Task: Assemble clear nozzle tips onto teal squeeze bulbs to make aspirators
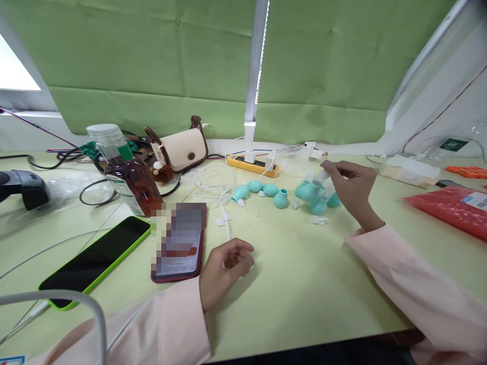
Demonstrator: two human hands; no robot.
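My right hand (352, 187) reaches forward over a cluster of teal rubber bulbs (314, 195) and pinches a small clear plastic piece (322, 176) between thumb and fingertips. More teal bulbs (262, 190) lie in a row to the left, with small clear tips (318, 220) scattered on the table. My left hand (224, 266) rests on the pale green table (297, 284) with fingers loosely curled; nothing shows in it. It lies just right of a red-cased phone (178, 243).
A green-cased phone (95, 261) lies at the left, a bottle of dark drink (127, 175) behind it. A cream handbag (180, 147), white cables (213, 187) and a yellow power strip (253, 165) sit at the back. A red packet (451, 208) lies at the right.
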